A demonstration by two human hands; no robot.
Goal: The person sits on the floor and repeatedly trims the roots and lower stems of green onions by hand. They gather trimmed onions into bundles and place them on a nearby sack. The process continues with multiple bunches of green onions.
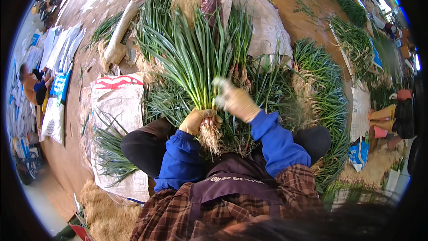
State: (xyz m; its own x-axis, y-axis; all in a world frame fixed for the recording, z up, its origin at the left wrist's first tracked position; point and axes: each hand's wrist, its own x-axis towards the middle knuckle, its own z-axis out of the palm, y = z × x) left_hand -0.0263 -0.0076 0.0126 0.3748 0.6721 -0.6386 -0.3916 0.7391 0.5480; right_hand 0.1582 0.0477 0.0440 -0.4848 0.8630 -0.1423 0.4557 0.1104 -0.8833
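My left hand, in a tan glove, grips a bunch of green onions low on the stems, just above the pinkish bulbs. Their pale roots hang below the fist, and the long green leaves fan out away from me. Beside the stems on the right is my right hand, also gloved and blurred; whether its fingers hold anything cannot be told. Loose green onions lie under both hands and between my bent knees. More bunches with dry roots lie just beyond the held bunch.
White woven sacks lie at left, one under some green onions. Another woven sack covers part of the far pile. A long row of green onions curves along the right. One person sits at far left, another at far right.
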